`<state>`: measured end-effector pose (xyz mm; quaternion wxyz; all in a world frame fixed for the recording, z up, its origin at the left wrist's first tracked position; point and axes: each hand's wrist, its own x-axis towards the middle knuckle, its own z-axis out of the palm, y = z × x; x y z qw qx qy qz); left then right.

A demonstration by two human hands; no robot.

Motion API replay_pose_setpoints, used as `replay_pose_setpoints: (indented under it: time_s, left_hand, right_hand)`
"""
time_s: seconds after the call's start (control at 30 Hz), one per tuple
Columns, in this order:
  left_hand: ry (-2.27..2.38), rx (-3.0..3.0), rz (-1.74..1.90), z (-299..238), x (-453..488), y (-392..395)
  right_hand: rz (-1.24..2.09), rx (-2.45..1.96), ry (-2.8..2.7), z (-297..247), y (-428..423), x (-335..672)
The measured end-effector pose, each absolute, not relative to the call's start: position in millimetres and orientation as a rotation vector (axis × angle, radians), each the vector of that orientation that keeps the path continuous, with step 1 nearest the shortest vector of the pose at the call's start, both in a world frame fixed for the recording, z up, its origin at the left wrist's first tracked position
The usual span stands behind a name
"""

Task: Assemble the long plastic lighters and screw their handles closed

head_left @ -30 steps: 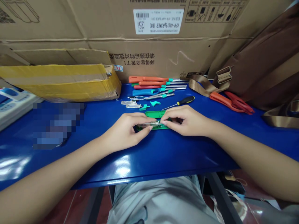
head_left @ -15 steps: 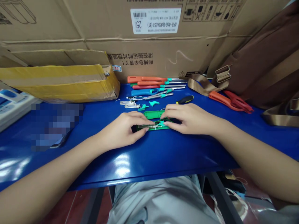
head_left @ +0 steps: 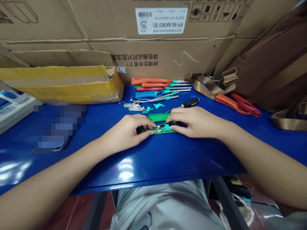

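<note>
1. Green shell (head_left: 165, 131): a long, flat plastic piece lying flat on the blue counter (head_left: 153, 156), right between the two sets of fingers and under their tips.
2. A thin rod (head_left: 157, 129), clear with small metal parts, lies lengthwise in the green shell.
3. The left hand (head_left: 127, 134) rests on the counter. Its fingers (head_left: 148, 125) are drawn close together, thumb against forefinger, pinching the left end of the thin rod at the shell.
4. The right hand (head_left: 194, 121) comes in from the other side. Its fingers (head_left: 171, 127) are bent and nearly closed, tips pressing on the right part of the thin rod. The thumb is hidden under the hand.
5. The tips of the two hands are just beside each other over the shell.
6. Just behind the fingers lies a second green piece (head_left: 158, 117).
7. Past the right fingers lies a black-handled screwdriver (head_left: 190, 102).
8. Farther back from the fingers are small metal pieces (head_left: 133, 107) and a row of orange and blue tools (head_left: 153, 86).
9. Well apart to the right of the right hand lie red cutters (head_left: 237, 103).
</note>
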<state>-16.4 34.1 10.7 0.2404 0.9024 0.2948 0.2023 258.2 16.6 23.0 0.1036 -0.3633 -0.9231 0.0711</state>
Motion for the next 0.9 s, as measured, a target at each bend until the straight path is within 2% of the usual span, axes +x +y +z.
replay_pose_setpoints:
  time_s: [0.37,0.9]
  left_hand:
    - [0.811,2.471,0.531,11,-16,33]
    - [0.816,2.482,0.524,9,-15,31]
  right_hand:
    - [0.529,-1.115,-2.661,27,13,255]
    - [0.506,-1.18,-2.662,24,8,246]
